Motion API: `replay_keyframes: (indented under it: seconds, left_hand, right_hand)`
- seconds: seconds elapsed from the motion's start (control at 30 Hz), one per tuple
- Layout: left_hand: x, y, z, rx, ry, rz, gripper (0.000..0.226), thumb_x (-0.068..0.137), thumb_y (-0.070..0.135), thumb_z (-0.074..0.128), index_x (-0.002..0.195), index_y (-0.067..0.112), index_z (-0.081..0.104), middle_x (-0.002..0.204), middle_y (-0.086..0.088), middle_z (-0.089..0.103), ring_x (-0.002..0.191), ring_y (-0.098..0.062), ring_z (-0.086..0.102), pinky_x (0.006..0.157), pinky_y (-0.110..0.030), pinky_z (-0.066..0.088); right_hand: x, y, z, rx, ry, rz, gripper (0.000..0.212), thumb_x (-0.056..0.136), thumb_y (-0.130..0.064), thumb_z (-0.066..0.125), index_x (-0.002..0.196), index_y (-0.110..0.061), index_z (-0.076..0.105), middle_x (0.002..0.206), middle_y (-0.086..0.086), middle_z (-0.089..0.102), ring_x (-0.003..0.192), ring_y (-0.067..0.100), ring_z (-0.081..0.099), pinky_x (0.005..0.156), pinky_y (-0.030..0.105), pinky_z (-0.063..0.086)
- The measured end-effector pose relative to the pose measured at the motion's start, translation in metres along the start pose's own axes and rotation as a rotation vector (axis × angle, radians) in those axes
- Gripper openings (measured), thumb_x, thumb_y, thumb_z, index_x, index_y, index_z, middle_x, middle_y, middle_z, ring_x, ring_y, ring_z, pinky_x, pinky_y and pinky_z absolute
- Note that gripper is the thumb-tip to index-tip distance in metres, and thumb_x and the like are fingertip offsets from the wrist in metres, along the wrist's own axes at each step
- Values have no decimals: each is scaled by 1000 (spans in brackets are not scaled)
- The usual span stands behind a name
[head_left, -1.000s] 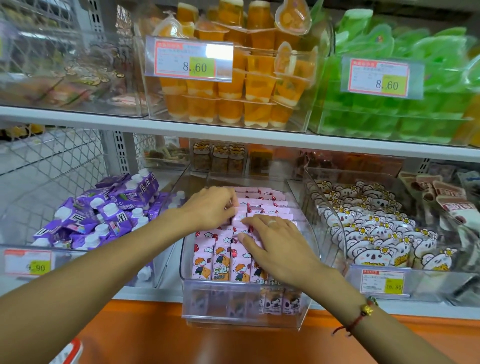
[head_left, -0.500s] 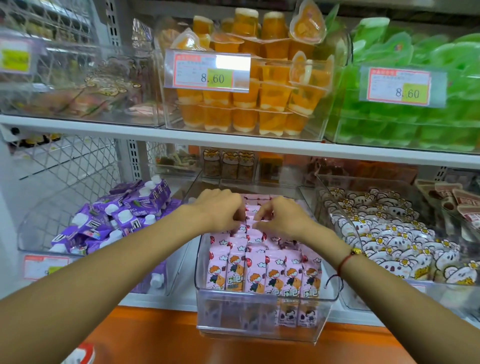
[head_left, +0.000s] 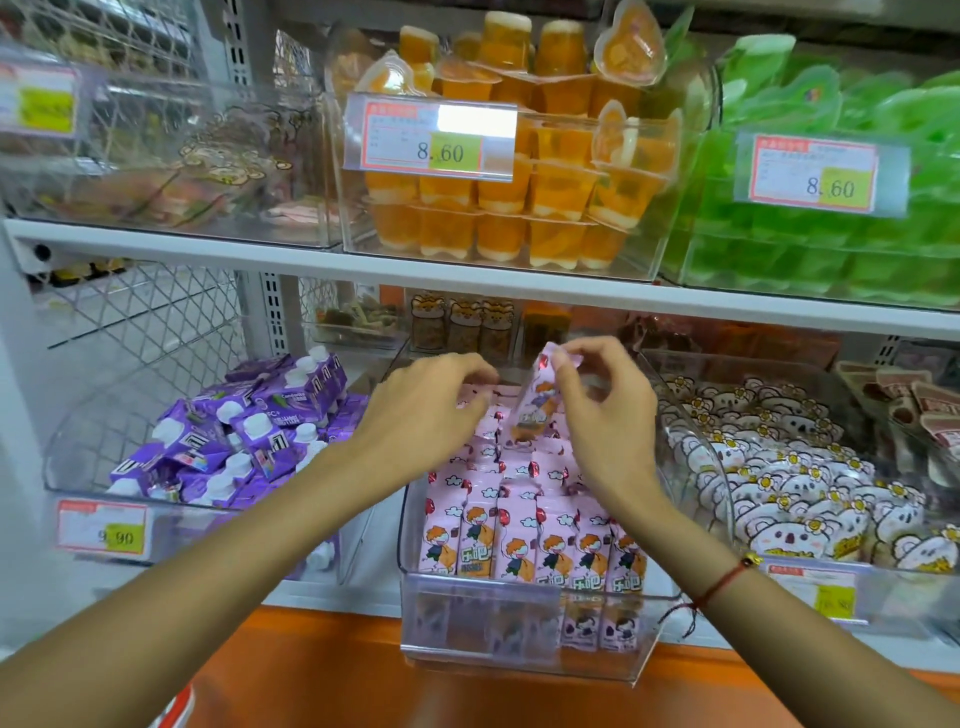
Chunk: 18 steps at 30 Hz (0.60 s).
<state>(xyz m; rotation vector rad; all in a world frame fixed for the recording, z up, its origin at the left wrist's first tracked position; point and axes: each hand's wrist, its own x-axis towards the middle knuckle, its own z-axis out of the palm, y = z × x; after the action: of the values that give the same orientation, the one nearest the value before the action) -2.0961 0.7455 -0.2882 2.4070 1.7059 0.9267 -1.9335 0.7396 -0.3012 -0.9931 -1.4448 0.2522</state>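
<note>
Pink packet (head_left: 536, 410) held tilted above the bin (head_left: 493, 626), right hand (head_left: 608, 421) pinching its top corner! Left hand (head_left: 421, 415) sits curled on the back rows (head_left: 519, 467), grip unclear. Tidying, I'd say; next, a gap to slot it upright.

We read "8.60" on the price tag (head_left: 431, 137) fronting the orange jelly cups (head_left: 498, 234), and "8.60" again on the green bin's tag (head_left: 821, 174). The lower left tag (head_left: 102, 532), under the purple pouches (head_left: 249, 436), shows "9.90". The pink packets (head_left: 519, 545) carry "乐吧". Smaller print is too blurred for us.
</note>
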Motion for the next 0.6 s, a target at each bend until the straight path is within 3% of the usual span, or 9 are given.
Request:
replay_keyframes:
  seconds: [0.1, 0.23, 0.43, 0.5, 0.6]
  left_hand:
    - [-30, 3, -1, -338, 141, -47, 28, 93, 38, 56, 120, 32, 60, 113, 17, 65, 104, -1, 60, 90, -30, 50]
    - [-56, 7, 0, -577, 50, -60, 47, 77, 59, 58, 119, 39, 58, 111, 30, 60, 105, 7, 56, 86, -23, 50]
    - [-60, 7, 1, -677, 46, -65, 27, 82, 36, 67, 109, 33, 65, 100, 16, 71, 94, -1, 64, 85, -33, 53]
    - [-60, 10, 3, -690, 64, -86, 32, 78, 44, 64, 108, 33, 66, 100, 16, 71, 92, 0, 66, 85, -31, 54]
    - [-63, 14, 6, -666, 69, -108, 43, 71, 54, 60, 107, 31, 68, 96, 16, 72, 88, 0, 67, 83, -32, 56]
  right_hand:
    - [-5, -18, -8, 104, 78, -25, 5, 95, -17, 58, 90, -15, 58, 80, -10, 60, 64, -5, 57, 61, 9, 43]
    - [-15, -31, -15, 269, 72, 154, 5, 94, -17, 59, 91, -13, 61, 82, -1, 63, 68, -1, 60, 66, 16, 49]
    - [-26, -34, -20, 570, -94, 511, 20, 95, -19, 56, 113, -12, 61, 94, 1, 69, 81, 3, 67, 78, 17, 54]
    - [-29, -33, -21, 646, -213, 601, 25, 97, -21, 52, 119, -11, 59, 99, 0, 69, 89, 5, 67, 87, 22, 54]
    - [-32, -31, -21, 690, -325, 661, 24, 99, -22, 46, 113, -8, 61, 98, 0, 70, 92, 7, 66, 82, 19, 54]
